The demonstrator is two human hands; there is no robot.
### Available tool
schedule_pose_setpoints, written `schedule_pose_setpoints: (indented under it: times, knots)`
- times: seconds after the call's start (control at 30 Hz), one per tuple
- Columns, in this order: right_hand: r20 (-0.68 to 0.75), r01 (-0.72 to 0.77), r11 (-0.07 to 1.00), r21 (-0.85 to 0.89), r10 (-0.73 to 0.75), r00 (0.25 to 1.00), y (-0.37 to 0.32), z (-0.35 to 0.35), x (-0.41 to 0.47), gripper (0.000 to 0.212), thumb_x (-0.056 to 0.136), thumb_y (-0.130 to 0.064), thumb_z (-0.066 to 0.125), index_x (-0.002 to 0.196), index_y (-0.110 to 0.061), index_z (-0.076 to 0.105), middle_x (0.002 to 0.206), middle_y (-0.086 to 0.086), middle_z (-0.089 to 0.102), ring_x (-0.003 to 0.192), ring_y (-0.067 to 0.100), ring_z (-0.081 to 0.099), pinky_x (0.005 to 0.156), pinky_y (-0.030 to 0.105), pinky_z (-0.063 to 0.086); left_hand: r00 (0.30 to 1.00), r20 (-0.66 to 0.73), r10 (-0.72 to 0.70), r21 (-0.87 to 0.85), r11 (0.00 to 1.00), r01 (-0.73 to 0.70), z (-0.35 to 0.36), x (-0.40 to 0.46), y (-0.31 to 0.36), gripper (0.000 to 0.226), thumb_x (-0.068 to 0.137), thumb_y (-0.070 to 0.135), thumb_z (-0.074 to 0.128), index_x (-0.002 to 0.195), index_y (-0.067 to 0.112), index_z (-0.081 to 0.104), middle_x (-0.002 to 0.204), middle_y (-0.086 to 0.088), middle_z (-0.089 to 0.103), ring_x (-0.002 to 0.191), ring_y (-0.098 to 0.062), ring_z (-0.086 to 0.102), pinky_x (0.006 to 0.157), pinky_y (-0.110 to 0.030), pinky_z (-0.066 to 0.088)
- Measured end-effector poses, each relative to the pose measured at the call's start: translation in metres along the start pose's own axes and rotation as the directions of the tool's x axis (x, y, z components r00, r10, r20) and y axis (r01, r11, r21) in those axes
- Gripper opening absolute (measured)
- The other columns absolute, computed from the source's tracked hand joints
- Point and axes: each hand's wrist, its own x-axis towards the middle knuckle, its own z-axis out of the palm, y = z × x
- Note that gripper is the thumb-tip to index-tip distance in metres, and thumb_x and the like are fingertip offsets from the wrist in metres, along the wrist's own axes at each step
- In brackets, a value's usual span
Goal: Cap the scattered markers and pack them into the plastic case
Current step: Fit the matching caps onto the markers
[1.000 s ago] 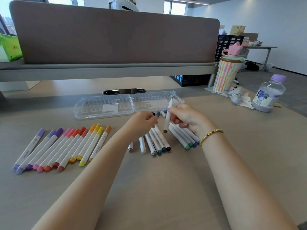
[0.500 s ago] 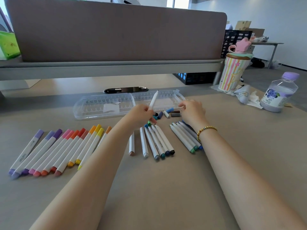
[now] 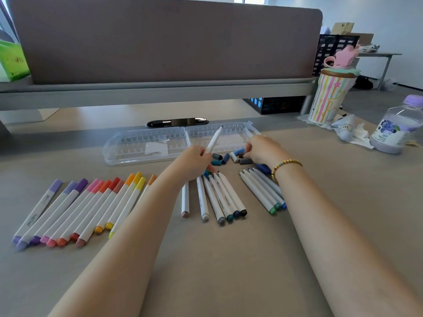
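My left hand (image 3: 193, 163) grips an uncapped white marker (image 3: 214, 140), its dark tip pointing up and away over the open clear plastic case (image 3: 146, 145). My right hand (image 3: 263, 151) rests on the pile of loose caps (image 3: 229, 157), blue and grey, with its fingers pinched on a grey one. A row of capped markers (image 3: 80, 209), purple through yellow, lies at the left. Several uncapped markers (image 3: 217, 197) lie in the middle under my left hand. Another group of markers (image 3: 263, 191) lies beside my right wrist.
A striped cup (image 3: 327, 97) with a pink lid, a crumpled tissue (image 3: 352, 131) and a purple-capped bottle (image 3: 393, 129) stand at the right. A desk divider panel (image 3: 160, 40) and its shelf close off the back. A green box (image 3: 11, 58) is at far left.
The marker passed from my right hand to my left, which now holds it tip up. My right hand moved forward onto the loose caps.
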Motion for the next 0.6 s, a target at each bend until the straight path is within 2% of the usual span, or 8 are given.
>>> schedule_pose_setpoints:
  times: [0.1,0.17,0.2,0.27,0.37,0.43,0.5,0.6]
  knots:
    - [0.007,0.02,0.991,-0.129,-0.019,1.0,-0.007,-0.001,0.003,0.016,0.091,-0.022,0.055,0.098,-0.011,0.065,0.085,0.006,0.057,0.081,0.023,0.053,0.069,0.03,0.043,1.0,0.004,0.006,0.008,1.0,-0.006,0.0,-0.003,0.0,0.023,0.1,0.017,0.037,0.11,0.006,0.054,0.07,0.006,0.06,0.055,-0.007,0.043,0.053,-0.016,0.038]
    - [-0.044,0.02,0.993,-0.114,-0.025,0.999,-0.009,0.0,-0.001,0.016,0.091,-0.019,0.054,0.101,-0.009,0.064,0.086,0.007,0.057,0.081,0.023,0.053,0.071,0.031,0.043,1.0,0.003,0.002,0.003,1.0,-0.002,0.0,-0.005,-0.002,0.023,0.1,0.018,0.036,0.111,0.006,0.054,0.07,0.005,0.06,0.057,-0.008,0.045,0.055,-0.017,0.039]
    - [-0.066,0.019,1.0,-0.021,-0.021,0.998,-0.009,-0.002,-0.004,0.015,0.092,-0.018,0.054,0.101,-0.009,0.061,0.089,0.007,0.059,0.083,0.023,0.054,0.073,0.032,0.044,1.0,-0.002,0.002,0.0,1.0,-0.002,-0.001,-0.007,-0.002,0.024,0.1,0.018,0.036,0.112,0.006,0.053,0.07,0.004,0.06,0.057,-0.009,0.045,0.056,-0.018,0.04]
    - [-0.06,0.033,0.941,0.338,-0.013,0.998,-0.008,-0.007,-0.017,0.007,0.094,-0.018,0.053,0.098,-0.013,0.056,0.091,0.003,0.062,0.084,0.019,0.057,0.078,0.033,0.046,1.0,-0.027,0.003,-0.012,1.0,-0.004,-0.001,-0.01,-0.001,0.023,0.101,0.018,0.035,0.112,0.006,0.052,0.07,0.002,0.055,0.057,-0.009,0.044,0.055,-0.019,0.04]
    - [-0.032,0.055,0.627,0.777,-0.049,0.998,-0.005,-0.016,-0.039,0.01,0.097,-0.015,0.048,0.097,-0.017,0.057,0.085,-0.003,0.061,0.075,0.008,0.053,0.071,0.024,0.043,0.998,-0.067,0.006,-0.04,0.999,-0.009,-0.001,-0.02,0.002,0.018,0.101,0.02,0.032,0.102,0.009,0.046,0.069,0.0,0.043,0.053,-0.009,0.035,0.048,-0.018,0.033]
    - [0.015,0.007,0.305,0.952,-0.069,0.997,-0.003,-0.016,-0.05,0.015,0.098,-0.01,0.045,0.101,-0.012,0.06,0.08,0.0,0.055,0.07,0.01,0.048,0.065,0.022,0.042,0.998,-0.059,0.033,-0.055,0.998,-0.037,0.0,-0.028,0.004,0.025,0.102,0.024,0.03,0.091,0.011,0.049,0.067,0.0,0.041,0.05,-0.01,0.032,0.047,-0.021,0.031]
    - [0.056,-0.054,0.017,0.998,-0.106,0.993,-0.002,-0.015,-0.059,0.016,0.098,-0.007,0.044,0.102,-0.007,0.059,0.075,0.002,0.051,0.066,0.01,0.046,0.06,0.02,0.044,0.998,-0.032,0.059,-0.073,0.995,-0.061,0.001,-0.038,0.005,0.033,0.102,0.027,0.028,0.079,0.014,0.049,0.064,0.0,0.04,0.049,-0.01,0.032,0.046,-0.021,0.03]
    - [0.066,-0.085,-0.161,0.983,-0.122,0.99,-0.006,-0.014,-0.071,0.016,0.098,-0.007,0.044,0.096,-0.005,0.06,0.069,0.002,0.049,0.061,0.011,0.045,0.051,0.018,0.046,0.998,0.018,0.056,-0.118,0.992,-0.054,0.001,-0.049,0.005,0.034,0.102,0.029,0.03,0.08,0.015,0.052,0.062,0.0,0.044,0.048,-0.01,0.036,0.045,-0.019,0.033]
